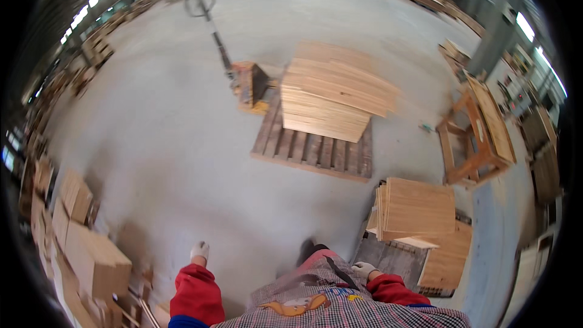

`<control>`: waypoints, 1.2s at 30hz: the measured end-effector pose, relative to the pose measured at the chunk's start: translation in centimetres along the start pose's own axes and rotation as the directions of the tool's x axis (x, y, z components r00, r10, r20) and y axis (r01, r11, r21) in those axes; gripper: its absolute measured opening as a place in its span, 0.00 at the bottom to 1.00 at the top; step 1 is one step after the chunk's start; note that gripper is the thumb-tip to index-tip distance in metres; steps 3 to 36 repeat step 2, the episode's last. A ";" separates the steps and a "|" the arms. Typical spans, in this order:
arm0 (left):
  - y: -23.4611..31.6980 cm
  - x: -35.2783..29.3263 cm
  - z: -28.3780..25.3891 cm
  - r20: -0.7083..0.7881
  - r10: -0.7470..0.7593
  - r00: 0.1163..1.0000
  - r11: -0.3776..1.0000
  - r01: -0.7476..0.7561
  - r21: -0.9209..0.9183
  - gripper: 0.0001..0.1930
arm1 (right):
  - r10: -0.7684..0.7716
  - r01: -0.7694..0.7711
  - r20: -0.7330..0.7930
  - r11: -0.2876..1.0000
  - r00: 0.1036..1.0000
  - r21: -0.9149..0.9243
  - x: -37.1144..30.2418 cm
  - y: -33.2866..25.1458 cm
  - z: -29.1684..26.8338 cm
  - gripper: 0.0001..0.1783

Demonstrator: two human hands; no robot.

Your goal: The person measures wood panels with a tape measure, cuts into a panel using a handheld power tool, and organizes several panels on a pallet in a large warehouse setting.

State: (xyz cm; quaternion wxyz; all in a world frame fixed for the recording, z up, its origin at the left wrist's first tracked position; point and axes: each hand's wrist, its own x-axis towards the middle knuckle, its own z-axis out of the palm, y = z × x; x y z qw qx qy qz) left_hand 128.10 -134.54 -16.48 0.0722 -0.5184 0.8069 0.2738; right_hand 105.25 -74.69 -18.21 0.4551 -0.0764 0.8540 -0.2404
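Observation:
My left hand [199, 251], in a pale glove, hangs out over the grey floor with its fingers loosely apart and nothing in it. By my right hip is my right hand [365, 269], also gloved, its fingers loosely stretched beside my checked apron [316, 297]; I see nothing held there. To the right of that hand stands a low stack of wood panels [419, 206] on a dark pallet [392, 260]. Ahead, a larger pile of wood panels [331, 97] lies askew on a slatted pallet [310, 152].
An orange pallet jack [248, 85] stands at the far pallet's left side, its handle raised. On the right is a wooden workbench [486, 121] near a grey pillar [498, 30]. Stacked wooden blocks [94, 255] line the near left. Grey floor [164, 121] lies between.

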 end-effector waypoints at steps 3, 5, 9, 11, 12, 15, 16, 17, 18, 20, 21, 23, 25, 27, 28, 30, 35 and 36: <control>5.5 6.1 -0.8 -0.013 0.137 0.991 0.990 -0.137 -0.030 0.22 | 0.036 -0.038 0.053 0.999 0.998 0.036 1.4 0.3 0.9 0.28; 5.5 6.1 -0.8 -0.013 0.137 0.991 0.990 -0.137 -0.030 0.22 | 0.036 -0.038 0.053 0.999 0.998 0.036 1.4 0.3 0.9 0.28; 5.5 6.1 -0.8 -0.013 0.137 0.991 0.990 -0.137 -0.030 0.22 | 0.036 -0.038 0.053 0.999 0.998 0.036 1.4 0.3 0.9 0.28; 5.5 6.1 -0.8 -0.013 0.137 0.991 0.990 -0.137 -0.030 0.22 | 0.036 -0.038 0.053 0.999 0.998 0.036 1.4 0.3 0.9 0.28; 5.5 6.1 -0.8 -0.013 0.137 0.991 0.990 -0.137 -0.030 0.22 | 0.036 -0.038 0.053 0.999 0.998 0.036 1.4 0.3 0.9 0.28; 5.5 6.1 -0.8 -0.013 0.137 0.991 0.990 -0.137 -0.030 0.22 | 0.036 -0.038 0.053 0.999 0.998 0.036 1.4 0.3 0.9 0.28; 5.5 6.1 -0.8 -0.013 0.137 0.991 0.990 -0.137 -0.030 0.22 | 0.036 -0.038 0.053 0.999 0.998 0.036 1.4 0.3 0.9 0.28; 5.5 6.1 -0.8 -0.013 0.137 0.991 0.990 -0.137 -0.030 0.22 | 0.036 -0.038 0.053 0.999 0.998 0.036 1.4 0.3 0.9 0.28; 5.5 6.1 -0.8 -0.013 0.137 0.991 0.990 -0.137 -0.030 0.22 | 0.036 -0.038 0.053 0.999 0.998 0.036 1.4 0.3 0.9 0.28; 5.5 6.1 -0.8 -0.013 0.137 0.991 0.990 -0.137 -0.030 0.22 | 0.036 -0.038 0.053 0.999 0.998 0.036 1.4 0.3 0.9 0.28; 5.5 6.1 -0.8 -0.013 0.137 0.991 0.990 -0.137 -0.030 0.22 | 0.036 -0.038 0.053 0.999 0.998 0.036 1.4 0.3 0.9 0.28; 5.5 6.1 -0.8 -0.013 0.137 0.991 0.990 -0.137 -0.030 0.22 | 0.036 -0.038 0.053 0.999 0.998 0.036 1.4 0.3 0.9 0.28; 5.5 6.1 -0.8 -0.013 0.137 0.991 0.990 -0.137 -0.030 0.22 | 0.036 -0.038 0.053 0.999 0.998 0.036 1.4 0.3 0.9 0.28; 5.5 6.1 -0.8 -0.013 0.137 0.991 0.990 -0.137 -0.030 0.22 | 0.036 -0.038 0.053 0.999 0.998 0.036 1.4 0.3 0.9 0.28; 5.5 6.1 -0.8 -0.013 0.137 0.991 0.990 -0.137 -0.030 0.22 | 0.036 -0.038 0.053 0.999 0.998 0.036 1.4 0.3 0.9 0.28; 5.5 6.1 -0.8 -0.013 0.137 0.991 0.990 -0.137 -0.030 0.22 | 0.036 -0.038 0.053 0.999 0.998 0.036 1.4 0.3 0.9 0.28; 5.5 6.1 -0.8 -0.013 0.137 0.991 0.990 -0.137 -0.030 0.22 | 0.036 -0.038 0.053 0.999 0.998 0.036 1.4 0.3 0.9 0.28; 5.5 6.1 -0.8 -0.013 0.137 0.991 0.990 -0.137 -0.030 0.22 | 0.036 -0.038 0.053 0.999 0.998 0.036 1.4 0.3 0.9 0.28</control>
